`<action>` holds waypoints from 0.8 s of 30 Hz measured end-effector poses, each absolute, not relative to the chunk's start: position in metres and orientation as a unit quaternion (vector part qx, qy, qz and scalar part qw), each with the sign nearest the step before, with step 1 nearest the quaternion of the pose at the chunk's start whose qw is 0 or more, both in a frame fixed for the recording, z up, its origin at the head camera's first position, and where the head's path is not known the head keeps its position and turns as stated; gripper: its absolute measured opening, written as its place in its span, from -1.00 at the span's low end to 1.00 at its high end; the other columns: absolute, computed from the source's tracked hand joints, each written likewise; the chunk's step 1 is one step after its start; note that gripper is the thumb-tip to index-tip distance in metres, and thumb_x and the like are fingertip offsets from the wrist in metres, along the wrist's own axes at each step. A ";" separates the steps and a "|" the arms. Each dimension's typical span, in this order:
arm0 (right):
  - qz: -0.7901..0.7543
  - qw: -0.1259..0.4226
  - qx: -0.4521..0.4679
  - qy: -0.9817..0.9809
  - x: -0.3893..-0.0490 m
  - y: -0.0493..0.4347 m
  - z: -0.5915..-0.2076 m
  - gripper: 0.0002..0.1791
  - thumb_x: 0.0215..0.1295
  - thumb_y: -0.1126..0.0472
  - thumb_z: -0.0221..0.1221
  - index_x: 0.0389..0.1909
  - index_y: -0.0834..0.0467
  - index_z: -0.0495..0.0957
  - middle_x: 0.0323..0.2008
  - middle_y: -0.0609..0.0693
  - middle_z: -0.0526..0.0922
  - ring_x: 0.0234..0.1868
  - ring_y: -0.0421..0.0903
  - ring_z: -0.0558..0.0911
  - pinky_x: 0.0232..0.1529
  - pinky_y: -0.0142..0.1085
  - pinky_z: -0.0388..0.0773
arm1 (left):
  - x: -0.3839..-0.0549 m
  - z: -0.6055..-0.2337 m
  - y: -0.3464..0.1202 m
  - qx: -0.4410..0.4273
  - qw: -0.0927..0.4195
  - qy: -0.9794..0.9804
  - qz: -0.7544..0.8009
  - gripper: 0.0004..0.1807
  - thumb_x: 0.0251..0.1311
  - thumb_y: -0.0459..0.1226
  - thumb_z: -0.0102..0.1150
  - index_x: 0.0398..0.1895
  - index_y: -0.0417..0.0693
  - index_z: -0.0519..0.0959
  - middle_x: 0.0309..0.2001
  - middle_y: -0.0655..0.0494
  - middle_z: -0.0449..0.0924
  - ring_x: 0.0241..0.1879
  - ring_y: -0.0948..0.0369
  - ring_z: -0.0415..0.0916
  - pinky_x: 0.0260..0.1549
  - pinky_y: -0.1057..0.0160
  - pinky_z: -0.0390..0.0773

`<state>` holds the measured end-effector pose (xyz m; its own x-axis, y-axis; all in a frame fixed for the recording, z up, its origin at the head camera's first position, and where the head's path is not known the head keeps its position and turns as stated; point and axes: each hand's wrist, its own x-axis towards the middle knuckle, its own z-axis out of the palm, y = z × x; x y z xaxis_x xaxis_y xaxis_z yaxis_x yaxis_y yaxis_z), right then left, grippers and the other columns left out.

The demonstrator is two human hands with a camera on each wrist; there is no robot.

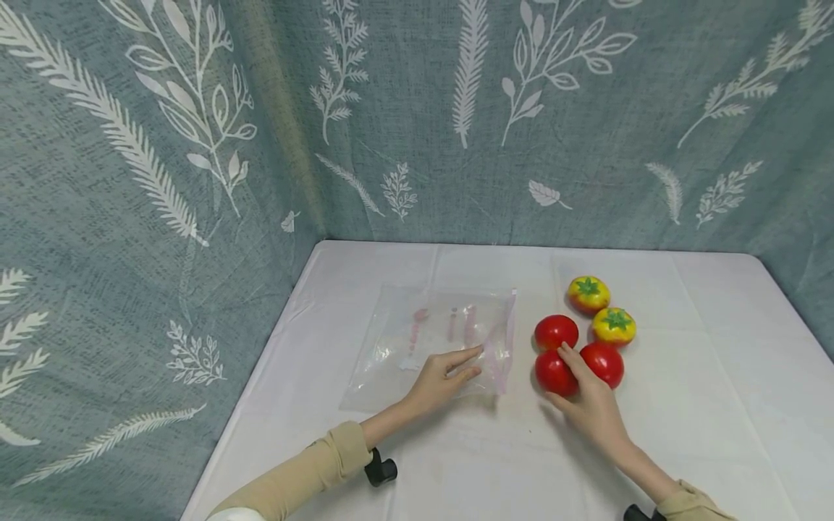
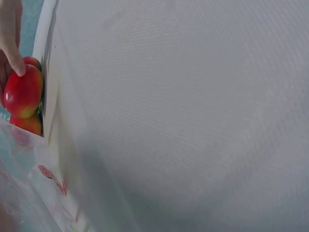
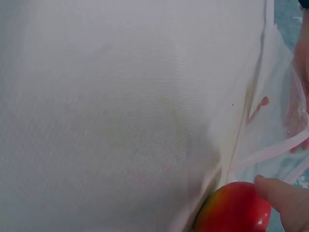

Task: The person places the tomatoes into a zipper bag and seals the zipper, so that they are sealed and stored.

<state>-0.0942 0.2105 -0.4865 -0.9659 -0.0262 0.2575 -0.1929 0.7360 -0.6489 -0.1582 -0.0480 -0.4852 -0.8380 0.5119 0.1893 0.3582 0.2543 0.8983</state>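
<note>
My right hand (image 1: 591,409) grips a shiny red tomato (image 1: 554,373), with the thumb on its near side and fingers over its top. In the right wrist view, the thumb touches this tomato (image 3: 234,210), whose underside is yellow-green. Against it sit two more red tomatoes, one behind (image 1: 557,331) and one to the right (image 1: 604,363). To the left, a clear plastic bag (image 1: 397,325) with a pink-edged mouth lies on the table. My left hand (image 1: 438,382) pinches the bag near that mouth, which stands partly apart in the right wrist view (image 3: 270,152).
Two yellow tomatoes with green star-shaped tops, one farther back (image 1: 588,294) and one nearer (image 1: 614,326), stand behind the red ones. A white cloth covers the table (image 1: 704,405). Leaf-patterned teal curtains (image 1: 417,188) hang behind and at the left.
</note>
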 end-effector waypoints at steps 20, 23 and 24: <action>0.307 0.098 0.062 -0.945 -0.095 0.213 -0.488 -0.08 -0.12 0.31 0.47 0.33 0.23 0.26 0.28 0.22 0.39 0.26 0.22 0.40 0.04 0.15 0.54 | -0.147 -0.447 -0.047 0.274 0.094 0.786 0.546 -0.57 0.24 -0.39 0.12 0.16 -0.40 0.43 0.17 -0.26 0.44 0.21 -0.09 0.42 0.24 0.07 0.41; 0.306 0.103 0.062 -0.944 -0.095 0.213 -0.488 -0.08 -0.13 0.31 0.47 0.33 0.23 0.27 0.28 0.22 0.40 0.25 0.21 0.40 0.04 0.15 0.54 | -0.147 -0.446 -0.047 0.273 0.093 0.786 0.547 -0.57 0.24 -0.40 0.12 0.16 -0.40 0.43 0.17 -0.27 0.44 0.21 -0.09 0.42 0.24 0.07 0.41; 0.305 0.106 0.063 -0.944 -0.095 0.214 -0.488 -0.08 -0.13 0.30 0.47 0.32 0.24 0.27 0.27 0.22 0.41 0.25 0.21 0.41 0.04 0.15 0.54 | -0.147 -0.446 -0.047 0.272 0.092 0.786 0.547 -0.57 0.23 -0.40 0.12 0.16 -0.40 0.43 0.17 -0.27 0.44 0.21 -0.09 0.42 0.24 0.08 0.41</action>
